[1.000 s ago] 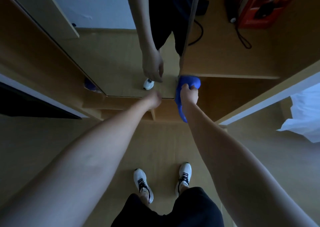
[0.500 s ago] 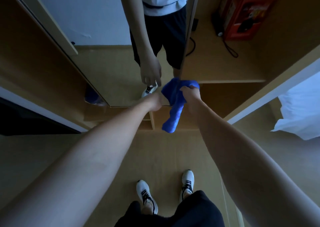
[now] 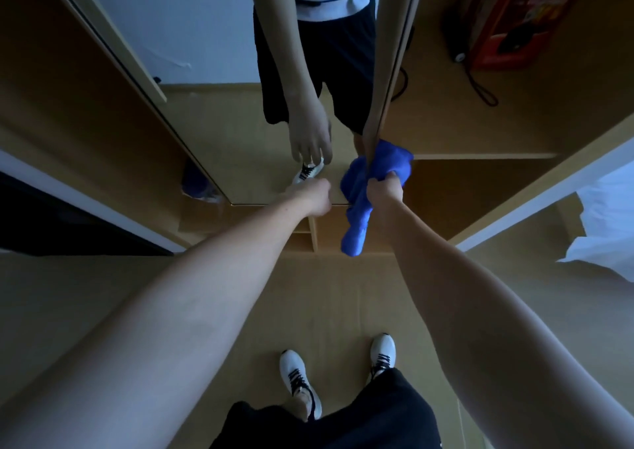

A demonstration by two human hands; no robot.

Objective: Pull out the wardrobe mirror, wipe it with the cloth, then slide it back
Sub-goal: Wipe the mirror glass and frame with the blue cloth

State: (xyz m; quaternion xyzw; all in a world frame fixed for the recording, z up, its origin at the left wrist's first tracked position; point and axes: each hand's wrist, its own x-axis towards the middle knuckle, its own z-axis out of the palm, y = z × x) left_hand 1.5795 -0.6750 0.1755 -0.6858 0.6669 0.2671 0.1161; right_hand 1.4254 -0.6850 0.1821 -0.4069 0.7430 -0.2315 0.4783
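The tall wardrobe mirror (image 3: pixel 219 122) stands pulled out in front of me, reflecting my legs and left arm. My right hand (image 3: pixel 384 187) grips a bunched blue cloth (image 3: pixel 360 205) at the mirror's lower right edge; the cloth's tail hangs down below my fist. My left hand (image 3: pixel 314 196) reaches to the lower part of the glass, near its bottom edge. Its fingers point away from me, so I cannot see how they lie.
To the right of the mirror is an open wardrobe shelf (image 3: pixel 480 122) with a red box (image 3: pixel 514 19) and a black cord. A white bed sheet (image 3: pixel 603 222) shows at far right. Low wooden compartments (image 3: pixel 302 235) sit under the mirror. My feet stand on the wooden floor.
My right hand with the cloth moved from the mirror's right edge onto the glass and back to that edge. The view tilted up a little. My left hand stayed low on the mirror.
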